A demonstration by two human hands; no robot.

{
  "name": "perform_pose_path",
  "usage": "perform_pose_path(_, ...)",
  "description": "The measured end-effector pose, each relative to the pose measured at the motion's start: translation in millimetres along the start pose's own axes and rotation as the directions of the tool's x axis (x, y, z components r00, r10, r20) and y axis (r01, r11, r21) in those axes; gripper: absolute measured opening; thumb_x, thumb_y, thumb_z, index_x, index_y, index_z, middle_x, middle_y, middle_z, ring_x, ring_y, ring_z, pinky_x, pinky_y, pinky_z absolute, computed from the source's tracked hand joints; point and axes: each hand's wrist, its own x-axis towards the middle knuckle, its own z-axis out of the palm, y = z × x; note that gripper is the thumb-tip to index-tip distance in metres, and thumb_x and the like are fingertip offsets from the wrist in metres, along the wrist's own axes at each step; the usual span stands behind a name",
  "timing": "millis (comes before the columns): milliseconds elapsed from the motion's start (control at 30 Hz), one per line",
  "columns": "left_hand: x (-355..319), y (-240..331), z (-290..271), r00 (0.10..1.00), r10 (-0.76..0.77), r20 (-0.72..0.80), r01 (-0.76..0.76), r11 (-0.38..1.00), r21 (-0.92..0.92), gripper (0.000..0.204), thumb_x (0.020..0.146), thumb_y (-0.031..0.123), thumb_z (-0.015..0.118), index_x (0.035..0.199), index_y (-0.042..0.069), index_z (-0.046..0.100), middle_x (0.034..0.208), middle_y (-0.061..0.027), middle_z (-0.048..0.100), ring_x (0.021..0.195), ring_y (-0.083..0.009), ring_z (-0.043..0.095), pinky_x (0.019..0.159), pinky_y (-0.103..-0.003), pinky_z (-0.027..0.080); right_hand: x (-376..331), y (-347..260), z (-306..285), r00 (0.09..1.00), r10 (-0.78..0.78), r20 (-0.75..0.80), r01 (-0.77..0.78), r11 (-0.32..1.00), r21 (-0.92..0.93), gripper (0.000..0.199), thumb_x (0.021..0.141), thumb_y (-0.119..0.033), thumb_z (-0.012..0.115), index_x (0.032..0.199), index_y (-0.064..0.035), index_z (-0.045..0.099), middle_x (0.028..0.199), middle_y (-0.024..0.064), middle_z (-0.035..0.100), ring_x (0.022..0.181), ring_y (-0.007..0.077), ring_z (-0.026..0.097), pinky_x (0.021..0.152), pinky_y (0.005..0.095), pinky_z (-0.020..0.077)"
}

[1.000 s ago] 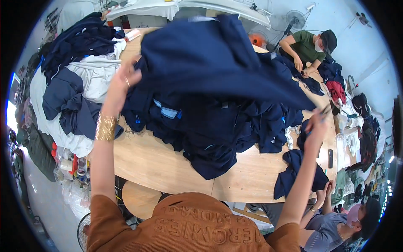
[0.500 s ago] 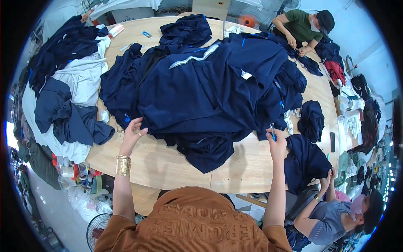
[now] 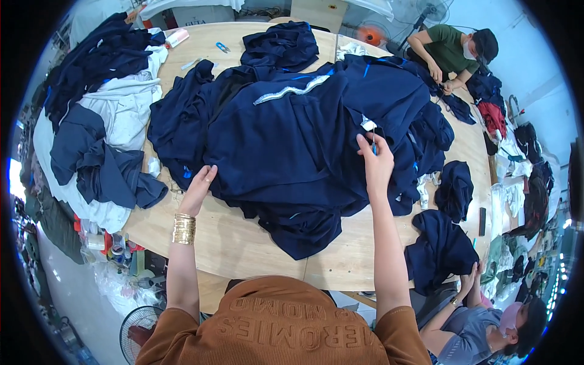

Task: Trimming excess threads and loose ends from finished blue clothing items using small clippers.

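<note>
A large navy garment (image 3: 267, 146) lies spread over a heap of similar navy cloth on the table in front of me. Its left edge is met by the fingertips of my left hand (image 3: 199, 187), which is open with its fingers stretched out. My right hand (image 3: 378, 163) is closed around small thread snips (image 3: 374, 146) with a blue handle. The points of the snips are beside a small white label (image 3: 368, 124) on the garment. A pale zigzag strip (image 3: 292, 90) crosses the upper part of the cloth.
Grey and white cloth (image 3: 115, 115) is piled at the left. Another pair of blue snips (image 3: 222, 47) lies at the back. One co-worker (image 3: 447, 55) handles dark cloth at the far right; another (image 3: 468, 322) holds navy cloth (image 3: 441, 249) at the near right. A dark phone-like object (image 3: 482, 221) lies nearby.
My right hand has moved up and left with the snips, from the garment's lower right edge to the white label. My left hand has shifted slightly right, against the cloth's edge.
</note>
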Motion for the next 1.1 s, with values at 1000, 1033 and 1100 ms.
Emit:
perform_pose_path(1000,-28,-24,3,0.987,0.157,-0.025,-0.157,0.938,-0.308,0.037,0.084,0.026,0.061,0.108,0.001,0.047,0.104,-0.0042,0.054,0.098,-0.0101,0.049,0.090,-0.024,0.035,-9,-16,105,0.852,-0.327,0.408,0.398,0.912,-0.100,0.037,0.075,-0.023,0.067,0.107,-0.0056,0.055,0.084,0.0172,0.063,0.075,0.0346,0.061,0.067,0.0363,0.0473)
perform_pose_path(1033,-26,-23,4,0.978,0.207,-0.018,-0.195,0.889,-0.414,0.032,0.082,0.022,0.063,0.102,0.001,0.050,0.100,-0.0041,0.055,0.094,-0.0088,0.050,0.088,-0.023,0.036,-4,-12,106,0.868,-0.320,0.381,0.360,0.932,-0.037,0.032,0.075,-0.020,0.067,0.101,-0.0034,0.058,0.084,0.0158,0.063,0.075,0.0315,0.062,0.068,0.0349,0.0472)
perform_pose_path(1100,-31,-16,3,0.974,0.203,-0.098,-0.225,0.860,-0.458,0.029,0.081,0.018,0.063,0.101,0.002,0.050,0.100,-0.0040,0.055,0.094,-0.0089,0.051,0.088,-0.023,0.037,5,-8,85,0.852,-0.503,0.144,0.486,0.863,0.141,0.038,0.076,-0.018,0.068,0.105,0.0013,0.053,0.068,0.0058,0.058,0.059,0.0187,0.057,0.054,0.0304,0.0443)
